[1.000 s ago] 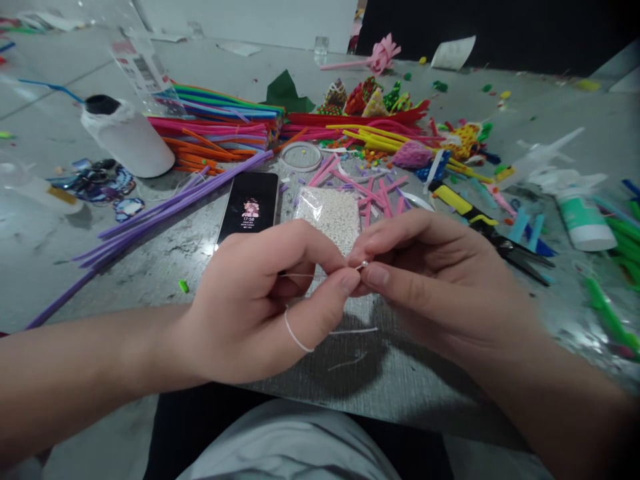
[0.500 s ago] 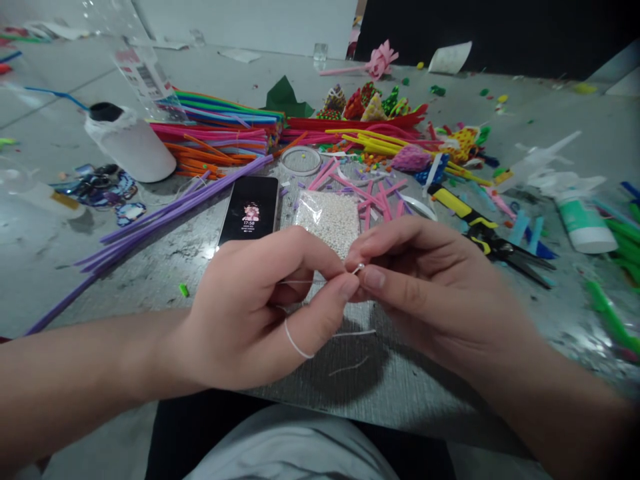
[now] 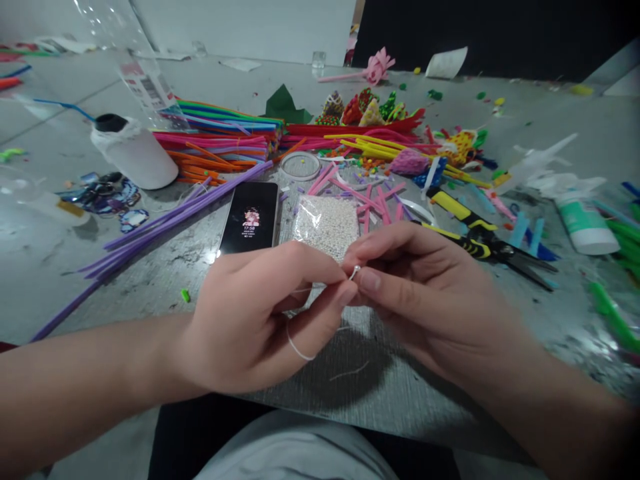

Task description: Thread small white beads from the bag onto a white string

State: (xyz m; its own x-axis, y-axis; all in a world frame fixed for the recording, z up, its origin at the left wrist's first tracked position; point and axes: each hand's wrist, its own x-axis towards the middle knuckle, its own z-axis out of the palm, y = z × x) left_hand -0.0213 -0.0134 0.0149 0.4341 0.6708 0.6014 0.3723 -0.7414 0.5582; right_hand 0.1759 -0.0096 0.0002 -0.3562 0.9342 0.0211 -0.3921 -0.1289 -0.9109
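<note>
My left hand (image 3: 270, 313) is closed, thumb and forefinger pinching a thin white cord (image 3: 299, 348) that also loops over the thumb. My right hand (image 3: 425, 287) is closed too, its fingertips pressed around a small pearly bead (image 3: 357, 269) at the cord's end. The fingertips of both hands nearly touch. Just behind them lies a clear bag of white beads (image 3: 327, 223), partly covered by my hands. A loose piece of cord (image 3: 350, 371) rests on the table below. Whether the cord passes through the bead is too small to tell.
A phone (image 3: 250, 217) lies left of the bead bag, beside purple pipe cleaners (image 3: 165, 217). Black-and-yellow pliers (image 3: 487, 237) are at right. A white bottle (image 3: 135, 153) and a clear plastic bottle (image 3: 145, 87) stand at left. Pink strips (image 3: 375, 203) are scattered behind the bag.
Both hands keep their pinch, with the bead and fingertips shifted very slightly left. The cord end that stuck out below the fingers shows less now. The view has tilted a little.
</note>
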